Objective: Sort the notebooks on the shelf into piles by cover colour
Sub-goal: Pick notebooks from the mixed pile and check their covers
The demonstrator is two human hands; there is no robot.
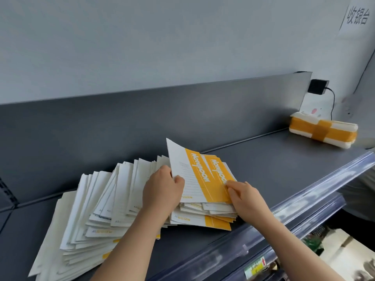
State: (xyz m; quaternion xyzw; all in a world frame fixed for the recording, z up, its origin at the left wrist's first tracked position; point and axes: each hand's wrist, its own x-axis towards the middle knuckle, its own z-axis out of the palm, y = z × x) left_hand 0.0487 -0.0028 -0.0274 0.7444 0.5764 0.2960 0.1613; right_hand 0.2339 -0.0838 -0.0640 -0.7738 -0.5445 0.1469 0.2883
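Head view: on the dark shelf (274, 169), a fanned heap of white-and-orange notebooks (97, 209) lies left of centre. Your left hand (162, 191) pinches the left edge of two lifted notebooks (188, 179), whose long axis runs away from you with the far end raised toward the back panel. Your right hand (247, 197) has its grip pinched on their near orange corner.

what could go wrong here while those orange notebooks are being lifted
1. The raised orange notebooks are held only at their edges by the left hand and right hand; one may slip and bend.
2. The stack beneath them lies close to the shelf front edge; a nudge could push copies off.
3. The fanned pile is loose and might slide apart.
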